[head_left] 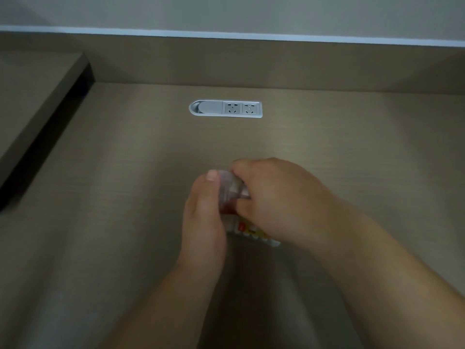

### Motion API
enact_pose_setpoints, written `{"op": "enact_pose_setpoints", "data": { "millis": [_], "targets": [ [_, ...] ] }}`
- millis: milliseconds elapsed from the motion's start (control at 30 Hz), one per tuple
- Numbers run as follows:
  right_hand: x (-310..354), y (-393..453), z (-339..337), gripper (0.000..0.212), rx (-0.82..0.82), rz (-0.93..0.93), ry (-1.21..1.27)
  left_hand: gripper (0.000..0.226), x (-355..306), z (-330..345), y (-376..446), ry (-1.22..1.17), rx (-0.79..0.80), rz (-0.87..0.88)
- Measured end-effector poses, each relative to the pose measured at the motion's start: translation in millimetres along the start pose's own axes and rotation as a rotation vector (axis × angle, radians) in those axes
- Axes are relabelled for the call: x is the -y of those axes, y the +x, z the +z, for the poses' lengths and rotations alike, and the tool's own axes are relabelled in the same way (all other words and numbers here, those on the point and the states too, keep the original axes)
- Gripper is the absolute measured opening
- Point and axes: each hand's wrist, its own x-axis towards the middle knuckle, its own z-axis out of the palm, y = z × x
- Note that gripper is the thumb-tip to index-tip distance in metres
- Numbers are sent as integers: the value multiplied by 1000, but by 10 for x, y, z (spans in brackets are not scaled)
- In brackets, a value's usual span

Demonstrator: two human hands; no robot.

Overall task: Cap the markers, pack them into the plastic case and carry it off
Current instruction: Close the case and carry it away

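Observation:
A clear plastic case (232, 192) with a red and yellow label sits between my two hands at the middle of the brown desk (125, 197). My left hand (203, 215) grips its left side, thumb up along the edge. My right hand (274, 197) grips it from the right and above, fingers curled over the top end. The case's lower end (254, 234) pokes out below my right hand. Its contents are blurred, and I make out no separate markers.
A silver socket strip (225, 108) is set into the desk further back. A raised shelf (30, 104) with a dark gap beneath it juts in at the left. A low back panel and a wall close off the far side.

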Motion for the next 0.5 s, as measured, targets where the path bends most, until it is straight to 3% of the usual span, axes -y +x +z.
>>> {"op": "enact_pose_setpoints", "data": {
  "millis": [200, 267, 333, 400, 500],
  "targets": [
    [-236, -118, 6, 25, -63, 218, 450, 80, 112, -49, -117, -115, -92, -83],
    [-279, -199, 56, 16, -108, 285, 683, 91, 116, -51, -105, -139, -114, -126],
    [-303, -282, 139, 20, -147, 360, 972, 103, 100, -35, -98, -91, -90, -171],
    [-308, -362, 223, 27, -192, 433, 1227, 96, 72, -17, -97, -23, -43, -182],
    [-287, -444, 288, 31, -255, 516, 1462, 69, -8, 8, -75, 63, 53, -147]
  ]
}}
